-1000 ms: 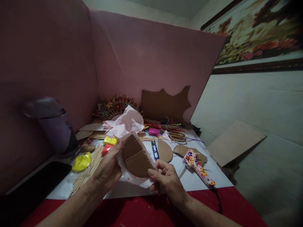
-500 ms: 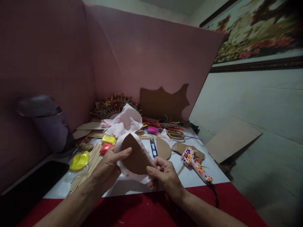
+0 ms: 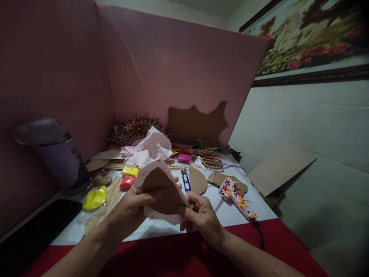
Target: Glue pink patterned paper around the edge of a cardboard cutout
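Note:
A pointed, petal-shaped cardboard piece (image 3: pixel 163 192) lies against white paper with pink spots (image 3: pixel 162 164), whose margin shows around it. My left hand (image 3: pixel 138 202) is closed on the cardboard and paper from the left, thumb across the front, some fingertips showing beyond the right edge. At the lower right corner, my right hand (image 3: pixel 203 217) pinches the paper edge and cardboard between thumb and fingers. Both are held up over the front of the table. Just beyond lie blue thread snips (image 3: pixel 186 181) and another rounded cardboard piece (image 3: pixel 198 181).
A flower-patterned glue gun (image 3: pixel 238 198) lies to the right, its cord over the red cloth (image 3: pixel 161 254). Left are wooden sticks (image 3: pixel 111 196), yellow clay (image 3: pixel 95 198), a phone-like black slab (image 3: pixel 43 223) and a purple tumbler (image 3: pixel 62 161). Gold-handled scissors (image 3: pixel 212 162) and crumpled paper (image 3: pixel 147 150) lie behind.
The cardboard and paper have tilted and bent slightly. My left thumb lies further over the cardboard's face, and left fingertips now show past its right edge. The view has shifted slightly.

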`<act>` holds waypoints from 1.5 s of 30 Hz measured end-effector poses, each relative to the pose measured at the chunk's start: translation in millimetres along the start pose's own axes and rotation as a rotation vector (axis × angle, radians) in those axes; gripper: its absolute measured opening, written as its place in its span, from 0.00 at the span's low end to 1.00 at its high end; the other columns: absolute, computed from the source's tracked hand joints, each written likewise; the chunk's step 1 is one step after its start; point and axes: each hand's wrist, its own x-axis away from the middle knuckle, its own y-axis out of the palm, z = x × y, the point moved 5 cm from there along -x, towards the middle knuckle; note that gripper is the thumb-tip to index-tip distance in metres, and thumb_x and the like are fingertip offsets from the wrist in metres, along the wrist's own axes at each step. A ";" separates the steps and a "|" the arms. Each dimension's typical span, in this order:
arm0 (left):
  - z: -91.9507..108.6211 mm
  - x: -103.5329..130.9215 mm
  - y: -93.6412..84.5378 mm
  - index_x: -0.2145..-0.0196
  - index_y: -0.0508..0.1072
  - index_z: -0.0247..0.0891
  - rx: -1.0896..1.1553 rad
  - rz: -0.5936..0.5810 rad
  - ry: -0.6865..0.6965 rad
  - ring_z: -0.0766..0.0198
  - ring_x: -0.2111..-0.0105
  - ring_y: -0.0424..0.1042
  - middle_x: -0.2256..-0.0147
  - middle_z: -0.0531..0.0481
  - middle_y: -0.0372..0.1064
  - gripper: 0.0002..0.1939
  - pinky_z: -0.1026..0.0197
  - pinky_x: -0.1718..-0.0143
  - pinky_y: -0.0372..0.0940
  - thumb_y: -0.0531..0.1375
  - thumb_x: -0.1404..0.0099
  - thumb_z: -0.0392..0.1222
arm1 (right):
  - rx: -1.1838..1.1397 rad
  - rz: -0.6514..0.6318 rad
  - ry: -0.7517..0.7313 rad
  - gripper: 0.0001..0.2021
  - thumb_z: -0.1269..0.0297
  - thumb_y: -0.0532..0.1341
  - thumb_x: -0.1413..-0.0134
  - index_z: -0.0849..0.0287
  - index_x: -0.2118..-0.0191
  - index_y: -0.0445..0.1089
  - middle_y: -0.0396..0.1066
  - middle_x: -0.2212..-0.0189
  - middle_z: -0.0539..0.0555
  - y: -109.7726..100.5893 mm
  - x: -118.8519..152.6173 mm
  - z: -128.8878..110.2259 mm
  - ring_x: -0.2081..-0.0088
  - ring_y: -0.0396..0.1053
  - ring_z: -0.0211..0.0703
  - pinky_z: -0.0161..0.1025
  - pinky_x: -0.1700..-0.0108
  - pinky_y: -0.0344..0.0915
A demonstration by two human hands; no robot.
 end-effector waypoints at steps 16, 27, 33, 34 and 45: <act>-8.7 -10.2 -15.1 0.64 0.77 0.30 0.071 0.206 -0.025 0.62 0.74 0.74 0.70 0.44 0.77 0.10 0.62 0.71 0.71 0.64 0.46 0.29 | 0.573 0.175 -0.543 0.04 0.66 0.61 0.47 0.59 0.64 0.70 0.66 0.73 0.50 -1.9 12.2 -31.6 0.72 0.62 0.38 0.35 0.70 0.61; -10.0 -12.1 -17.5 0.62 0.76 0.29 0.073 0.222 -0.029 0.53 0.69 0.76 0.68 0.40 0.77 0.10 0.56 0.68 0.73 0.61 0.44 0.29 | 0.815 0.137 -0.830 0.19 0.74 0.58 0.44 0.54 0.47 0.68 0.70 0.68 0.57 2.6 21.1 -30.5 0.67 0.66 0.44 0.40 0.67 0.65; -10.3 -10.1 -15.7 0.62 0.76 0.31 0.065 0.222 -0.018 0.56 0.71 0.76 0.69 0.42 0.78 0.13 0.58 0.68 0.72 0.64 0.47 0.28 | 0.802 0.182 -0.749 0.12 0.72 0.57 0.44 0.55 0.56 0.72 0.70 0.67 0.57 0.0 20.7 -34.2 0.65 0.67 0.44 0.40 0.65 0.65; -11.7 -9.5 -15.1 0.62 0.77 0.31 0.063 0.211 -0.028 0.57 0.70 0.76 0.68 0.42 0.78 0.13 0.58 0.66 0.72 0.65 0.47 0.29 | 0.758 0.219 -0.733 0.09 0.71 0.58 0.44 0.56 0.58 0.71 0.69 0.66 0.56 -1.9 20.8 -35.8 0.65 0.68 0.43 0.39 0.66 0.65; -23.1 -7.1 -4.1 0.59 0.76 0.32 0.050 0.126 -0.084 0.57 0.66 0.76 0.64 0.41 0.77 0.17 0.61 0.64 0.71 0.67 0.50 0.31 | 0.638 0.318 -0.450 0.09 0.60 0.55 0.41 0.59 0.69 0.66 0.65 0.76 0.50 -8.9 11.6 -32.1 0.75 0.61 0.37 0.35 0.71 0.59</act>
